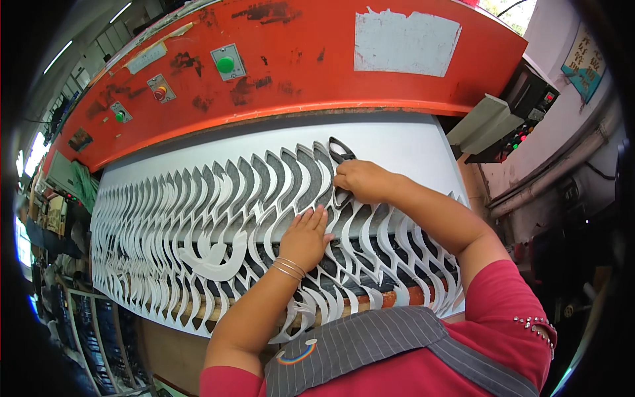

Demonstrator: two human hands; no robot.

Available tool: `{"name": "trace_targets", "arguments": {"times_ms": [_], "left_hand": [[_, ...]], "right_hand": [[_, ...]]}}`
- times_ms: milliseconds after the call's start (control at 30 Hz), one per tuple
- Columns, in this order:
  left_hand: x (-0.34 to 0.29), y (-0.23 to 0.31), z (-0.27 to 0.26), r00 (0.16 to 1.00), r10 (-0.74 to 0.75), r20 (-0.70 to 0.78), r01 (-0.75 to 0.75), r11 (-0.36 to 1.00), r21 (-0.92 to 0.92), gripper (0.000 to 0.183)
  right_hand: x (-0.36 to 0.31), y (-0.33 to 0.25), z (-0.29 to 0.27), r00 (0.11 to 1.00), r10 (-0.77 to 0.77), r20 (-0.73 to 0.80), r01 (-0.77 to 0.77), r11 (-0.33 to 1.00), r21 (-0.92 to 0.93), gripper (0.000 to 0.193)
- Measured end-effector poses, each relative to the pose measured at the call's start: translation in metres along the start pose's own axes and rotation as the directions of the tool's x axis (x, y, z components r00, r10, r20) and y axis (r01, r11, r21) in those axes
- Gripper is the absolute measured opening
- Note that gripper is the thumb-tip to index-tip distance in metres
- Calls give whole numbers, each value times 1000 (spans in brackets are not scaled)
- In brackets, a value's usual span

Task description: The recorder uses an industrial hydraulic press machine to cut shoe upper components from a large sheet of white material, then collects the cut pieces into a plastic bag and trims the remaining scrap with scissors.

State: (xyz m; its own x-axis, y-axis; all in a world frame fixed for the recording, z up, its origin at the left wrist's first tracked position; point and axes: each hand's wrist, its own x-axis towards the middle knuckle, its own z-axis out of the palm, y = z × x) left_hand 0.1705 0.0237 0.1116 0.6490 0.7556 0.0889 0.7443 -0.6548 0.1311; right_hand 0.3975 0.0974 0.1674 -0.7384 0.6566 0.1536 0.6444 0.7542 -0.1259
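A large white sheet (403, 140), its nearer part cut into rows of wavy, leaf-shaped openings, lies before me. My right hand (362, 181) grips a dark, narrow, curved cutting die (341, 157) at its middle, on the sheet beside the last far-row opening. The die's looped ends show above and below the fist. My left hand (305, 235) rests flat on the lattice of cut strips, fingers stretched toward the die and holding nothing. Left of it, a loose curved white offcut (221, 263) lies on top. Grey and black surfaces show through the openings.
Beyond the sheet stands a red press beam (297, 86) with a green button (225, 64) and a red knob (160, 93). At the right is a black control box (522, 112) with lit buttons. Pipes (562, 173) run along the right wall; a metal rack (99, 337) stands lower left.
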Motion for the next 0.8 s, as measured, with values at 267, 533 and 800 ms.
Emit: {"name": "trace_targets", "arguments": {"times_ms": [267, 533, 800], "left_hand": [[-4, 6, -20, 993, -23, 114, 34, 995, -97, 64], [-11, 105, -86, 992, 124, 28, 28, 6, -1000, 52], [-47, 115, -112, 996, 89, -10, -42, 360, -932, 44]], "right_hand": [[-75, -34, -120, 952, 254, -170, -137, 852, 505, 40], [-134, -117, -65, 823, 451, -346, 1, 608, 794, 48], [-149, -141, -53, 975, 223, 12, -86, 328, 941, 45]]}}
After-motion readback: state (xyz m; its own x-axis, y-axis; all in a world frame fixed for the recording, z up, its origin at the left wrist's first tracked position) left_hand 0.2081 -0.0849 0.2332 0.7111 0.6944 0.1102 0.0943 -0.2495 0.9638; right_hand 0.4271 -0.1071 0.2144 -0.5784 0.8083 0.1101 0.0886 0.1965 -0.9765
